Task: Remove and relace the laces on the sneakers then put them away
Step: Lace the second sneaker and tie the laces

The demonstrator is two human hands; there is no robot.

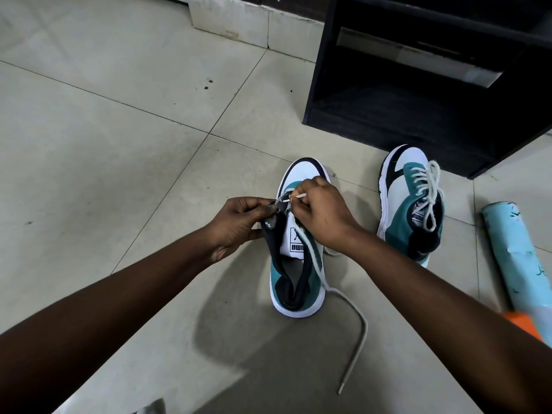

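A teal, white and black sneaker (294,273) stands upright on the pale tiled floor (119,130) in front of the person, its toe pointing away and its tongue, printed with a brand label, laid open toward the camera. The left hand (239,224) grips the near left edge of the eyelet row, fingers curled and pinching the dark collar material up by the top holes. The right hand (321,212) is curled over the lacing area from the other side and pinches the white tipped end of the lace (348,318) between thumb and fingers, the tip pointing toward the left hand's fingertips. The rest of that grey-white lace runs down the right side of the shoe, leaves it near the heel, and trails loose across the floor toward the camera, ending in a small tip well apart from the shoe. To the right stands the second sneaker (410,201), of the same colours, fully laced with its lace ends looped over the tongue; it sits just in front of a black cabinet (433,76) whose low open compartment faces the person. Farther right, a pale blue cylinder (516,252) lies on its side on the floor, with an orange part at its near end partly hidden by the right forearm.
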